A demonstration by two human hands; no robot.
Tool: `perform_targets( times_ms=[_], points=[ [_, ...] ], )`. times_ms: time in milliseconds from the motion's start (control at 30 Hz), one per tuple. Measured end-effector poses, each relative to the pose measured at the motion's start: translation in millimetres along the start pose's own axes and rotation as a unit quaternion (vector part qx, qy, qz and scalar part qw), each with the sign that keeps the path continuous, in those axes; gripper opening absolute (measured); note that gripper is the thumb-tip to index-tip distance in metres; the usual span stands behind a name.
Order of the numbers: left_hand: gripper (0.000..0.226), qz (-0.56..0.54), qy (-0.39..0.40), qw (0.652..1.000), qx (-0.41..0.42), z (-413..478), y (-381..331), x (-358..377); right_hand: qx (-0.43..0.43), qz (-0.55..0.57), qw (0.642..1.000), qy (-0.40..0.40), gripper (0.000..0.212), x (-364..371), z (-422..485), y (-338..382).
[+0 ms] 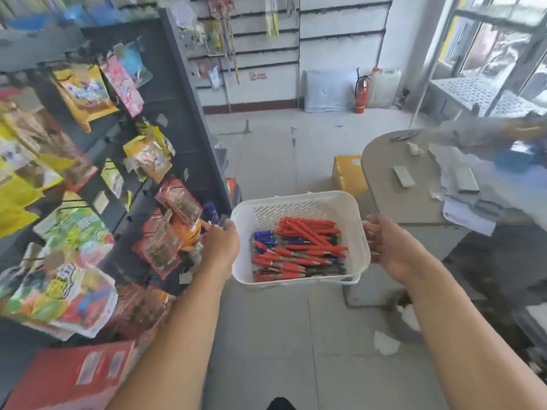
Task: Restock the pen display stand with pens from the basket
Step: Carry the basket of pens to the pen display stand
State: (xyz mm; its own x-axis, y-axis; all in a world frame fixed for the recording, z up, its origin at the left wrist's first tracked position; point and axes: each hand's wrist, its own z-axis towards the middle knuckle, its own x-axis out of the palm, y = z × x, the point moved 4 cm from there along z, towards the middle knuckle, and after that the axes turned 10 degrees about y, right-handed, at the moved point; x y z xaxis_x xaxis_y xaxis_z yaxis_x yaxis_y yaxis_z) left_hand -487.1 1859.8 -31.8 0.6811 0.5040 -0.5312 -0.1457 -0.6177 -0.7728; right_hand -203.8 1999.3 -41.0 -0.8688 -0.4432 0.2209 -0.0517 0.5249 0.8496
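Left hand (220,247) and right hand (387,247) grasp one white basket (296,202) by opposite sides, above the floor (266,335), between a packet rack (165,149) on my left and a curved surface (381,161) right; pens (299,250) inside, perhaps thirty, mostly red.

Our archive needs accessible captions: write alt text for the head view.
A left hand and right hand hold a white slotted basket by its sides over a tiled floor; inside lie mostly red pens and a few blue pens. Hanging packets fill a dark rack at left; a cluttered counter stands right.
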Motion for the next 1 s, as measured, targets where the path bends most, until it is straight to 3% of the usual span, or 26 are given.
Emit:
perform_targets(
  times_ms=[167,300,500,767,1000],
  points=[
    [0.061,0.013,0.017,1.000,-0.018,142.3,-66.9,24.1,0.015,-0.001,1.000,-0.015,0.031,1.1,147.3,62.2],
    [0.051,0.046,0.036,0.998,-0.009,272.3,-109.9,44.2,0.042,-0.035,0.998,-0.037,0.031,17.3,280.1,101.2],
    [0.057,0.072,0.058,0.996,0.010,452.5,-216.7,60.3,0.076,-0.039,0.993,-0.081,0.021,32.5,449.7,185.9],
    [0.053,0.057,0.019,0.998,0.035,668.9,-347.9,96.2,0.047,-0.036,0.993,-0.105,0.019,33.2,675.4,315.7],
    [0.052,0.042,-0.003,0.999,-0.032,887.1,-446.5,153.6,0.074,-0.053,0.992,-0.090,0.018,25.2,910.7,411.7]
  ],
)
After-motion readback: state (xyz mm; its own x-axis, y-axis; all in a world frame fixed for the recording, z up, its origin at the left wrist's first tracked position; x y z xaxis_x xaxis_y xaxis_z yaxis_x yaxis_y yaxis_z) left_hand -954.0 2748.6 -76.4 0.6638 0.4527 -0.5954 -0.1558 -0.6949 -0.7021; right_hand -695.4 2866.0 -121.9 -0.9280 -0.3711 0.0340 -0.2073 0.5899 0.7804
